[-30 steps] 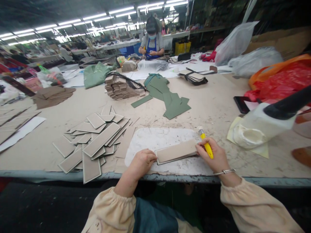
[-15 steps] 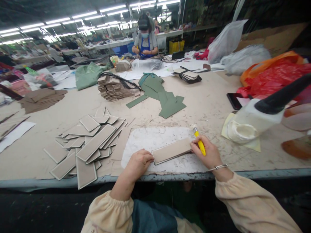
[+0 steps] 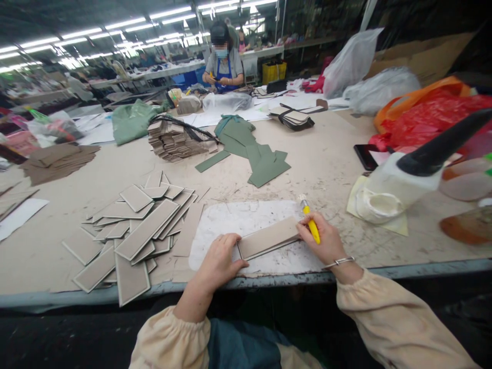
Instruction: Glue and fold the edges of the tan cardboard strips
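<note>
A long beige rectangular piece with dark edges lies over a white sheet in front of me, and another layer shows under its right part. My left hand is at its left end, thumb spread away from the fingers. In my right hand is a small brush with a yellow handle, pale bristles pointing up and away. The fingertips of that hand also touch the piece's right end. To the left lies a loose heap of similar beige pieces with light borders.
A white container with a black spout stands at right on yellowish paper, near a phone and red plastic bags. Green pieces and a tied beige stack lie farther back. Across the table sits a co-worker.
My left thumb has opened away from the fingers at the piece's left end. My right hand stays at the right end with the brush. The view has shifted slightly.
</note>
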